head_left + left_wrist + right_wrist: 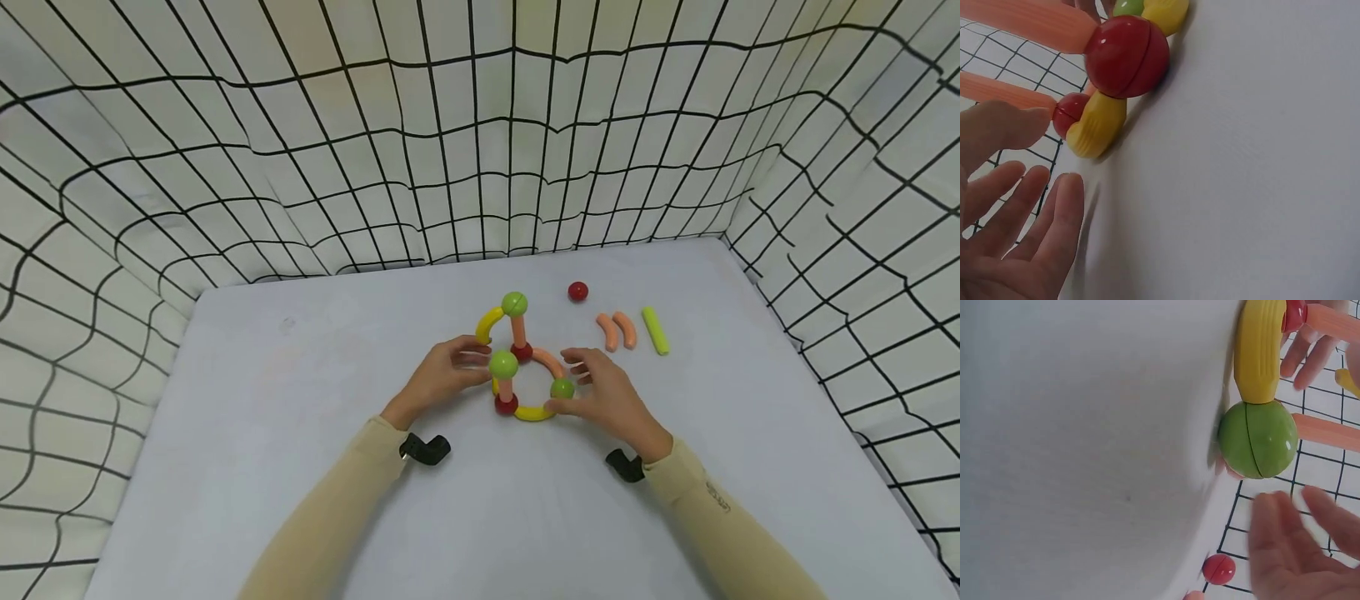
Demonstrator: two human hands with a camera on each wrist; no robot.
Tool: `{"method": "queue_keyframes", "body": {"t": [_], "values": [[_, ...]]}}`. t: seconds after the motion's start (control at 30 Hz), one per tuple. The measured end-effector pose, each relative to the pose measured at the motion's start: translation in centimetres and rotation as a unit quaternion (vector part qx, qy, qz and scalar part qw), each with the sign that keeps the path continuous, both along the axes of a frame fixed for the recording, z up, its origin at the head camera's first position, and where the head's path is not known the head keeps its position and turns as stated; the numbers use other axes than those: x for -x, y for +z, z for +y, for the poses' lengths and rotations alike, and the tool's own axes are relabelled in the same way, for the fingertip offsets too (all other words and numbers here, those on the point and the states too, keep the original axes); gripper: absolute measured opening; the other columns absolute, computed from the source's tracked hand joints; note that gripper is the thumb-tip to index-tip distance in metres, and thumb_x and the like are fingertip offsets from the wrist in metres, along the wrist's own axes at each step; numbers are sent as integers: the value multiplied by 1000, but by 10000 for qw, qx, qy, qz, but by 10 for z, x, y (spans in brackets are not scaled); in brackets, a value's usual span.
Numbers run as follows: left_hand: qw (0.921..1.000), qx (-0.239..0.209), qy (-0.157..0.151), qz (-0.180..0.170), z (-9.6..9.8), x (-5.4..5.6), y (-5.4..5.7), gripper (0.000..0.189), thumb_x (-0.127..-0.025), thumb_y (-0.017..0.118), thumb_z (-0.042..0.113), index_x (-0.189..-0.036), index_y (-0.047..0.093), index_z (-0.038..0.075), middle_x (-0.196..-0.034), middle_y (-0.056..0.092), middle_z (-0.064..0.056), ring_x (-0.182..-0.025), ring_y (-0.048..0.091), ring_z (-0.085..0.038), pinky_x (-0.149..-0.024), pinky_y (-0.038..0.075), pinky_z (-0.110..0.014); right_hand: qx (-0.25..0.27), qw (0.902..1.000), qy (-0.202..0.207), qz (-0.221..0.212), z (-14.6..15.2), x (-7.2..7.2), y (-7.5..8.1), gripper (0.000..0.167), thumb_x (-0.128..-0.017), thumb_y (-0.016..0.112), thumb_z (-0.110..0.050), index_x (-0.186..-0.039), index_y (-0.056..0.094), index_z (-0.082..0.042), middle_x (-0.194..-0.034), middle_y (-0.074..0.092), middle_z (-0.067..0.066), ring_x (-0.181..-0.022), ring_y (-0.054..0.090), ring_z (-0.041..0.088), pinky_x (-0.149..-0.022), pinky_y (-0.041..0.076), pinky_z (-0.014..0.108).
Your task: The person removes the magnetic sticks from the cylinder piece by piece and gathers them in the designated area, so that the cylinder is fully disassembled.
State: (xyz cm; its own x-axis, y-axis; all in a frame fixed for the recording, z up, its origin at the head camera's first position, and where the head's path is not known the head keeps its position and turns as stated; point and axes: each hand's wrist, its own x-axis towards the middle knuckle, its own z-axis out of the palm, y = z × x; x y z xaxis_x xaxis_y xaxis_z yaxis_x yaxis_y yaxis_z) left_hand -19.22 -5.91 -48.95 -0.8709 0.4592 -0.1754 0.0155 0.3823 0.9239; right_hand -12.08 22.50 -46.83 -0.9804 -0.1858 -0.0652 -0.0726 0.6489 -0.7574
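Observation:
A toy frame of balls and rods stands on the table. Its ring joins red balls [506, 404], a green ball [562, 388], yellow curved rods [534, 413] and an orange curved rod [550, 362]. Two upright orange rods [518, 332] carry green balls [503, 364] on top, and a yellow curved rod [489, 323] hangs from the farther one. My left hand [442, 377] is at the frame's left side, fingers extended; whether its thumb touches an orange rod [1022, 97], I cannot tell. Beside the ring's green ball [1259, 439], my right hand [606, 393] has its fingers spread, holding nothing.
Right of the frame lie a loose red ball [577, 291], two short orange curved rods [625, 330] and a straight yellow-green rod [655, 331]. Black netting [480, 150] over white walls borders the back and sides of the white table [300, 350].

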Motion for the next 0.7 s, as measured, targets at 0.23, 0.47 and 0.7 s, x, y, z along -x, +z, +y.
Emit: {"method": "queue_keyframes", "body": {"t": [0.23,0.47,0.7], "values": [[9985,113,-511,134,8,2,-1,60,-92,78,19,-147,56,9,-150,60,-7,-133,64,-28,-111,53,-44,-448,9967,308,-608,-3,0,-8,101,-75,93,-38,-153,40,-1,-147,50,20,-123,60,32,-108,53,50],[9972,473,-558,179,11,-3,0,60,-92,79,24,-147,58,12,-141,66,-9,-122,68,-24,-107,56,-40,-840,9945,216,-595,-7,2,-6,94,-80,89,-28,-155,39,0,-143,54,20,-126,58,33,-108,53,52],[9968,629,-426,263,13,-8,1,61,-88,83,21,-144,60,10,-136,69,-10,-117,71,-24,-103,58,-37,-1066,9919,532,-430,-5,7,-3,89,-83,88,-24,-154,41,2,-147,53,23,-127,58,36,-109,53,53]]}}
